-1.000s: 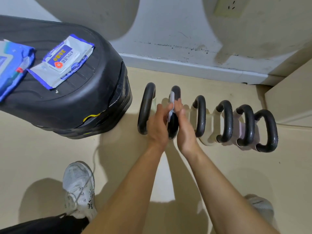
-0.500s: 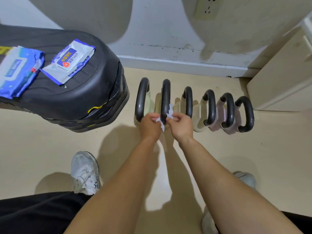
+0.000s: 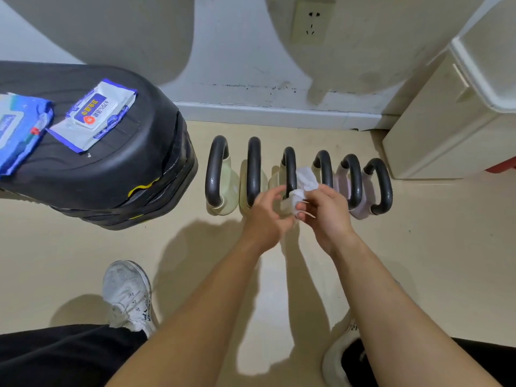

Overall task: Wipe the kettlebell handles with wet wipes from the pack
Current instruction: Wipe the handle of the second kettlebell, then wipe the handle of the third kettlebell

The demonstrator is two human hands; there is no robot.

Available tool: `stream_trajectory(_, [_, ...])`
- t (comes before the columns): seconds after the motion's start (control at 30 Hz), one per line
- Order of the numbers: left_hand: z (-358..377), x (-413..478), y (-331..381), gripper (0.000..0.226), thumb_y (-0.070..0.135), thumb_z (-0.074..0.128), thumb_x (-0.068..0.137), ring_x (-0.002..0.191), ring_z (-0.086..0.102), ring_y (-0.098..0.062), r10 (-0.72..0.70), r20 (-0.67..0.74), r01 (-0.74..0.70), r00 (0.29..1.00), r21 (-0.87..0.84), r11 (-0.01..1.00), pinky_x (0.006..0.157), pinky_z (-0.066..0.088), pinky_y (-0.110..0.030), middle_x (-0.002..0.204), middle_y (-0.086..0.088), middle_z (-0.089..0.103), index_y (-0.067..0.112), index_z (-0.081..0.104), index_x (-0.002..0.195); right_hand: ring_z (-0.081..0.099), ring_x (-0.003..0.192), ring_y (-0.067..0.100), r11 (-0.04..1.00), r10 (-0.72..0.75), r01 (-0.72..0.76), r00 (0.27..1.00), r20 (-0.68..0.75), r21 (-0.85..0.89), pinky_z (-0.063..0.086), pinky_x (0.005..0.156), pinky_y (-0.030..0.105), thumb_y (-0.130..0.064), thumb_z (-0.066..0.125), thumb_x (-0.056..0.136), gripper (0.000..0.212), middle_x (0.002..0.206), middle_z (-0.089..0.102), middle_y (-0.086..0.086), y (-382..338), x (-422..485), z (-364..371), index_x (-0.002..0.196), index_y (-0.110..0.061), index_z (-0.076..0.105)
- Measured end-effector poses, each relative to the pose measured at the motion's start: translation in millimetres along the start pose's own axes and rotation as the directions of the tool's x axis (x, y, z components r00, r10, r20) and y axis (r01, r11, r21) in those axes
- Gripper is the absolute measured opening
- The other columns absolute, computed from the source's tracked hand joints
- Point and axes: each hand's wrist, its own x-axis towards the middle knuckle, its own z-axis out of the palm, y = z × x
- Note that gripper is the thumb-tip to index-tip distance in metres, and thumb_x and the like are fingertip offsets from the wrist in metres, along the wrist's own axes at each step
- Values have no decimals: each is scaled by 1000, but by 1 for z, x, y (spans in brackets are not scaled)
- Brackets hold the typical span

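Several kettlebells with black handles stand in a row on the floor by the wall, from the leftmost handle (image 3: 216,171) to the rightmost (image 3: 381,185). A crumpled white wet wipe (image 3: 304,181) sits in front of the third handle (image 3: 289,166). My right hand (image 3: 328,213) pinches the wipe from the right. My left hand (image 3: 268,215) holds its lower end with curled fingers, just below the second handle (image 3: 253,169). Neither hand grips a handle. The wet wipe pack (image 3: 96,115) lies on a black padded bench (image 3: 117,174) at the left.
A second blue wipe pack (image 3: 19,129) lies at the bench's left edge. A cream cabinet (image 3: 446,135) stands at the right beside the row. My white shoes (image 3: 127,294) are on the beige floor below. A wall socket (image 3: 311,22) is above the kettlebells.
Both hands have come off the second handle and moved right with the wipe, which is now bunched up in front of the third handle. The view has tilted slightly.
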Motion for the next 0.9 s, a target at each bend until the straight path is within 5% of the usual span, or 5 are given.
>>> stream_trajectory(0.13, [16, 9, 6, 10, 31, 69, 84, 59, 49, -10, -26, 55, 32, 998, -101, 994, 61, 40, -28, 79, 6, 61, 25, 67, 92, 52, 59, 17, 1000, 30, -30, 997, 74, 5, 39, 56, 28, -1, 49, 96, 15, 69, 60, 10, -17, 10, -11, 99, 0, 63])
stream_trajectory(0.3, [16, 22, 14, 10, 14, 56, 89, 73, 61, -14, -188, -260, 182, 947, -46, 982, 63, 44, -25, 80, 3, 66, 22, 57, 95, 65, 71, 20, 961, -84, 40, 985, -152, -273, 53, 66, 34, -8, 65, 92, 9, 80, 70, 11, -12, 43, -22, 86, -10, 71])
stream_trajectory(0.53, [34, 53, 23, 25, 10, 49, 91, 88, 60, -16, -124, -331, 138, 936, 21, 990, 75, 45, -24, 95, 3, 65, 16, 66, 109, 66, 72, 33, 565, -348, 131, 933, -91, -815, 53, 70, 39, -16, 64, 88, 22, 75, 73, 18, 11, 86, -11, 80, 2, 73])
stream_trajectory(0.7, [40, 56, 4, 32, 16, 50, 96, 97, 61, -14, -155, -221, 154, 963, -23, 988, 76, 42, -17, 109, -3, 68, 15, 63, 126, 66, 81, 4, 622, -418, 290, 909, 5, -727, 44, 73, 2, -6, 61, 92, 40, 103, 69, -9, 25, 86, -5, 131, -14, 66])
stream_trajectory(0.9, [49, 54, -10, 25, 27, 47, 101, 78, 62, -11, -133, -192, 136, 972, 2, 991, 71, 48, -24, 82, 5, 68, 13, 66, 94, 66, 95, -2, 708, -335, 343, 933, 135, -617, 50, 88, 9, -24, 45, 108, 38, 112, 71, -13, 63, 67, -8, 145, -25, 54])
